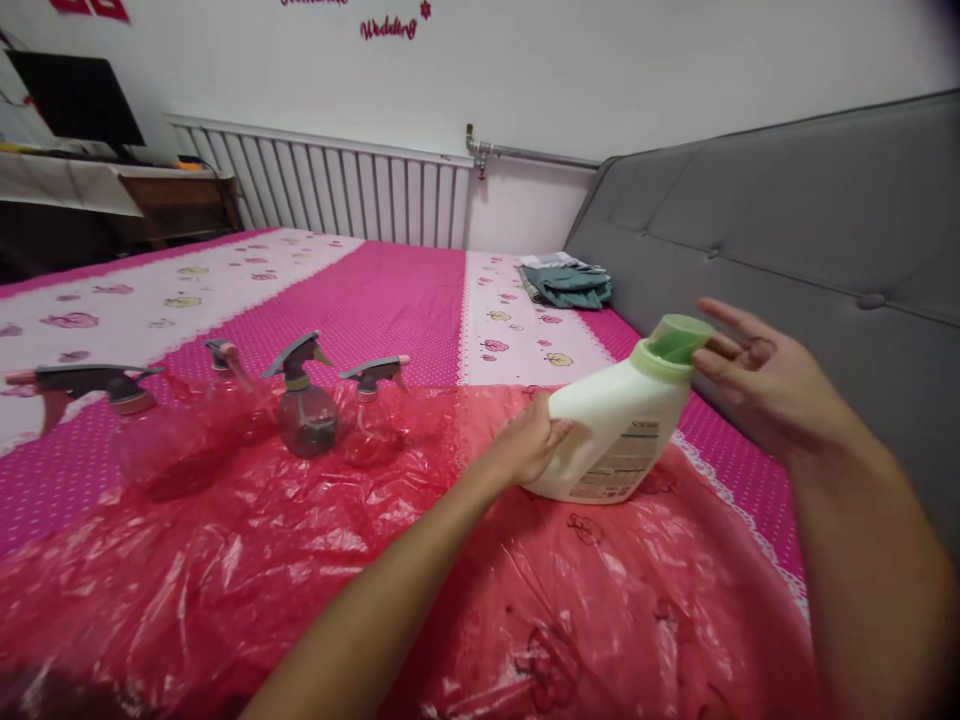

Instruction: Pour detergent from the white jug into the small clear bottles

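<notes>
A white laundry detergent bottle (611, 430) with a printed label leans to the right, its base on or just above the red plastic sheet (420, 570). My left hand (534, 440) is closed around its handle side. On top sits a translucent green cap (677, 338) above a lighter green collar. The thumb and a fingertip of my right hand (757, 375) pinch the right edge of this cap, while the index finger stretches out above it. Several spray bottles stand to the left, among them a round one with grey liquid (307, 415) and a clear one with a pink nozzle tip (373, 410).
Under the plastic lies a pink and white patterned bedspread (405, 300). Folded clothes (566, 282) rest at the back, beside a grey padded headboard (810, 200). A radiator (322, 180) runs along the wall. At far left, a monitor (75, 100) stands on a desk (176, 200).
</notes>
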A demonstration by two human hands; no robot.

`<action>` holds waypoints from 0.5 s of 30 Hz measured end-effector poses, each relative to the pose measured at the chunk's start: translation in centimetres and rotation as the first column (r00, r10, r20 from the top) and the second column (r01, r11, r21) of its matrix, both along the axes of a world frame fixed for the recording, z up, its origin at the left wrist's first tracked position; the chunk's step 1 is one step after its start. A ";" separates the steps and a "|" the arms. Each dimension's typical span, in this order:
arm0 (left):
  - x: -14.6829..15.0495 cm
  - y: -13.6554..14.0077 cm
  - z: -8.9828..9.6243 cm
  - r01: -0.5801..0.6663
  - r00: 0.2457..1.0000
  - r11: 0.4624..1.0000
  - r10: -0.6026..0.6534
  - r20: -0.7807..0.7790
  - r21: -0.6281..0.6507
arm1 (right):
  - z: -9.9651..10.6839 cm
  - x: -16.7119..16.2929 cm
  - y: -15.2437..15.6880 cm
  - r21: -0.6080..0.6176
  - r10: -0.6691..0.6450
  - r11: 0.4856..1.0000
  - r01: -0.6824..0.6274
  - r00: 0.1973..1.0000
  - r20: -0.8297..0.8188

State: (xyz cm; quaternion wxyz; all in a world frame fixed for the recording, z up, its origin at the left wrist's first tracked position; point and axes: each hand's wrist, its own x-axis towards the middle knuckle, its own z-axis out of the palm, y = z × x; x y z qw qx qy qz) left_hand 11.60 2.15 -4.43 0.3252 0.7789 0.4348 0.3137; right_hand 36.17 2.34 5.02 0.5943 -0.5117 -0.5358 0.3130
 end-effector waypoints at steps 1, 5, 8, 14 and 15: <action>0.0 -0.1 0.0 -0.006 1.000 1.000 0.006 -0.009 -0.003 | -0.1 0.3 0.6 -0.015 0.037 0.999 -0.037 0.999 -0.003; -0.2 -0.6 -0.2 -0.008 0.999 1.000 0.008 -0.031 0.012 | -0.6 1.2 0.9 -0.047 0.129 0.991 -0.126 0.989 0.066; -0.2 -0.6 -0.3 -0.001 0.999 0.999 0.003 -0.046 0.034 | -0.8 1.1 0.8 -0.115 0.217 0.972 -0.204 0.968 0.122; 0.2 -1.3 -0.3 -0.055 0.989 0.998 0.060 -0.136 0.041 | -1.7 -1.5 0.7 -0.057 0.019 0.998 -0.007 0.980 0.199; 0.3 -1.6 -0.3 -0.064 0.987 0.997 0.070 -0.148 0.048 | -1.9 -1.9 0.5 -0.042 -0.032 0.998 0.041 0.977 0.210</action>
